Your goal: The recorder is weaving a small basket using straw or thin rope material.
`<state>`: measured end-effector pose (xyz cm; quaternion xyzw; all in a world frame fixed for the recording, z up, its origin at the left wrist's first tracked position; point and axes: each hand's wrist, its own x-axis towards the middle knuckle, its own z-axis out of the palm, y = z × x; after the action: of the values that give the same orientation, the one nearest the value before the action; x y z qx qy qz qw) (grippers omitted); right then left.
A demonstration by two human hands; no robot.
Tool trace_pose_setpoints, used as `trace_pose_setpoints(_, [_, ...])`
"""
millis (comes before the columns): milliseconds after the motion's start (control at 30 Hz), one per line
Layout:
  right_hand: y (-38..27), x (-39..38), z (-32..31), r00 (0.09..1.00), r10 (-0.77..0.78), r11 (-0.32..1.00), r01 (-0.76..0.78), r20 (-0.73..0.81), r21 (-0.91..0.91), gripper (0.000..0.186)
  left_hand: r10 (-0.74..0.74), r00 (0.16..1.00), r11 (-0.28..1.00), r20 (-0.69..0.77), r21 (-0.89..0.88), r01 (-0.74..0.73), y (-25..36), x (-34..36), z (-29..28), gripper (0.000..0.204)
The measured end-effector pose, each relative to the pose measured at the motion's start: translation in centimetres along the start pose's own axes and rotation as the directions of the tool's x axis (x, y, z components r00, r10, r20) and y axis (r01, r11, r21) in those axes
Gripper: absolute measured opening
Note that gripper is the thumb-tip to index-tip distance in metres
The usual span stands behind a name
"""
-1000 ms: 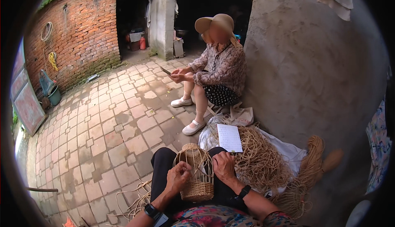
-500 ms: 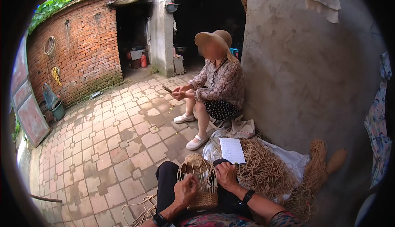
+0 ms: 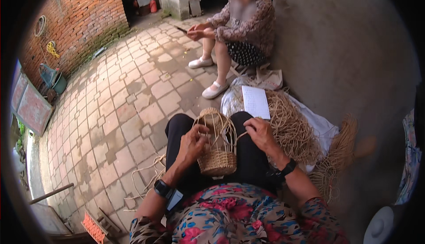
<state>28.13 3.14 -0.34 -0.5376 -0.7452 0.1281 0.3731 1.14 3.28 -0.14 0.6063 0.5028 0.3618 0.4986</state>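
A small tan woven basket (image 3: 218,163) rests between my thighs, with a solid woven band nearest me, bare upright strands in the middle and a narrower woven end farther off. My left hand (image 3: 191,146) is at its left side, fingers curled on the uprights; what lies inside the fingers is partly hidden. To the right of the basket, my right hand (image 3: 262,134) pinches a thin tan strand (image 3: 241,136) that runs back to the uprights. Loose strands (image 3: 148,173) trail over the paving by my left leg.
Beside my right leg, a heap of tan cord (image 3: 290,122) lies on a white sheet (image 3: 322,133), with a written paper (image 3: 256,102) on top. Another person (image 3: 248,27) sits ahead, holding a dark flat object. A grey wall (image 3: 341,45) bounds the right; a small wooden stool (image 3: 99,226) stands lower left.
The view has tipped downward, so my lap and shirt show more. My right hand has moved off the basket's right side, drawing a strand out to the right. The left hand stays at the basket.
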Motion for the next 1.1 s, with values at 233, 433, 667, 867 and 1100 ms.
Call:
trace_pose_setpoints(233, [-4.5, -0.7, -1.7, 0.999, 0.014, 0.943, -0.025, 0.034, 0.332, 0.011, 0.014, 0.999, 0.998, -0.045, -0.066, -0.017, 0.8, -2.4, -0.9, 0.021])
trace_pose_setpoints(433, [-7.0, 1.1, 0.8, 0.987, -0.082, 0.926, 0.025, 0.136, 0.377, 0.015, 0.300, 0.954, 0.949, 0.023, 0.094, -0.301, 1.1, -3.2, 0.3, 0.010])
trace_pose_setpoints(667, [-6.6, 0.4, 1.8, 0.923, 0.188, 0.658, -0.371, 0.335, 0.655, 0.014, 0.475, 0.865, 0.736, 0.164, 0.464, -0.492, 2.2, -2.7, 1.1, 0.022])
trace_pose_setpoints(867, [-6.9, -1.3, 0.4, 0.933, 0.244, 0.859, -0.334, 0.263, 0.388, 0.010, 0.386, 0.903, 0.688, 0.186, 0.595, -0.417, 2.8, -1.8, 1.4, 0.037])
trace_pose_setpoints(1100, [-8.1, -0.8, 1.2, 0.973, -0.143, 0.975, 0.170, 0.180, -0.145, 0.006, 0.370, 0.918, 0.772, 0.141, 0.504, -0.388, 2.3, -1.2, 1.5, 0.044])
